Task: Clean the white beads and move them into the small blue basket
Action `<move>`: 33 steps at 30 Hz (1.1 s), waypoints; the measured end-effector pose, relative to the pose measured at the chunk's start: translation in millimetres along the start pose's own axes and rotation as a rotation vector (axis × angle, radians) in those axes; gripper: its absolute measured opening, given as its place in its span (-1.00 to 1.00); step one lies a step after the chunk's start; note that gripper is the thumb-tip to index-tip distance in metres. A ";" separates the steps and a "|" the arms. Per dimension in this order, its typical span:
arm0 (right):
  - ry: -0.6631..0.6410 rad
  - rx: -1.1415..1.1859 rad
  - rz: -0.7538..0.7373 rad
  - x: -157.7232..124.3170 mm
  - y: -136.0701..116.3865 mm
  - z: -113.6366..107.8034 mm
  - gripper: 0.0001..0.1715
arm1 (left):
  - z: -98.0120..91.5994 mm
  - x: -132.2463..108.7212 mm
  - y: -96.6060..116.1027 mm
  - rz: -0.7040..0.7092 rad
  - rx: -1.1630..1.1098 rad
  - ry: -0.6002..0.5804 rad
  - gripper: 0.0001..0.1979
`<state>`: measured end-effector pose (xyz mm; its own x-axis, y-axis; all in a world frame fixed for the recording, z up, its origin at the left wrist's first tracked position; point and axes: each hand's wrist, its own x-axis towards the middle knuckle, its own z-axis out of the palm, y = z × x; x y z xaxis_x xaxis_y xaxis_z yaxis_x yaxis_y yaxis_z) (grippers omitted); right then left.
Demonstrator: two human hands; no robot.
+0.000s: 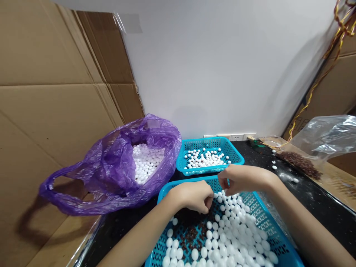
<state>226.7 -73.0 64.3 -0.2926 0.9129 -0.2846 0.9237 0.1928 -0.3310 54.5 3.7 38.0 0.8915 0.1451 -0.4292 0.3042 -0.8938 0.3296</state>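
Observation:
A large blue plastic basket (166, 189) with slotted walls stands in front of me, holding many small white balls (236, 230) and a patch of dark brown flakes (193, 234). My left hand (196, 195) hangs over the basket's far left part, fingers curled in above the brown flakes. Over the far rim is my right hand (232, 178), also closed, its fingertips pointing down near the white balls. What either hand pinches, if anything, is hidden by the fingers.
Behind is a smaller blue basket (236, 157) with more white balls. To the left, a purple plastic bag (111, 174) holds white balls. Brown flakes (302, 163) lie beside a clear plastic bag (328, 135) at right. Cardboard (50, 111) stands left; twisted wires (314, 89) hang right.

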 end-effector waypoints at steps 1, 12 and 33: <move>-0.005 0.014 0.012 -3.5 0.7 -2.3 -0.85 | 0.2 0.4 0.3 0.001 0.005 0.001 -0.91; -0.074 0.032 0.006 -4.0 -2.3 -3.1 -0.84 | 0.1 0.8 0.1 0.092 -0.011 0.107 -0.74; 0.430 0.648 -0.370 -48.6 -4.3 -28.0 -0.79 | -37.5 -36.8 17.2 0.349 -0.516 0.759 -0.86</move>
<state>243.9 -108.1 104.7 -0.3069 0.9142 0.2645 0.4260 0.3805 -0.8208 39.5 -1.1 91.0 0.8833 0.3039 0.3569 -0.0690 -0.6689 0.7401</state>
